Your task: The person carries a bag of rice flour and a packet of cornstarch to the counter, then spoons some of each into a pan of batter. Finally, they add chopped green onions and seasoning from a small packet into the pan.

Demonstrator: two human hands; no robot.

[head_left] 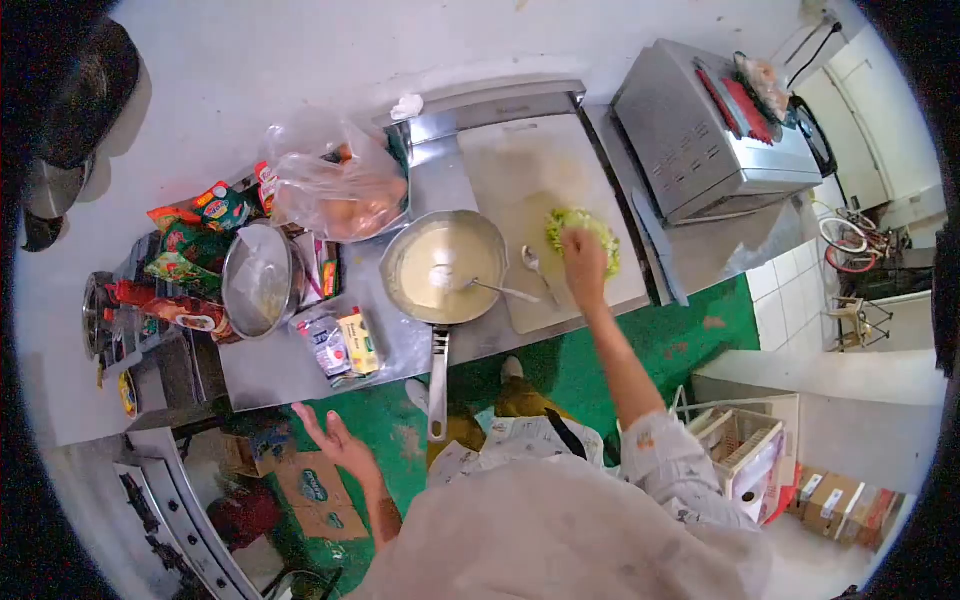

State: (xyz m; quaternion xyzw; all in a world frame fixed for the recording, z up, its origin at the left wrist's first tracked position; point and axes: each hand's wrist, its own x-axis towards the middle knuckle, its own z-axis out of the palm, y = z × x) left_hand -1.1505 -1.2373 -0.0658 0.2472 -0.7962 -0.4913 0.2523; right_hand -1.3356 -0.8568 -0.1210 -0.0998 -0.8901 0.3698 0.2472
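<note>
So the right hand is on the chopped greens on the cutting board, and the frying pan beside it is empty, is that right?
Not quite. The head view shows the right hand on the chopped greens on the cutting board, but the frying pan beside it is not empty: it holds pale batter with a utensil in it.

Pan of pale batter (445, 268), steel bowl (262, 280), clear plastic bag (335, 185), colourful packets (200, 225), steel appliance (700, 130), cardboard box (315, 492)
</note>
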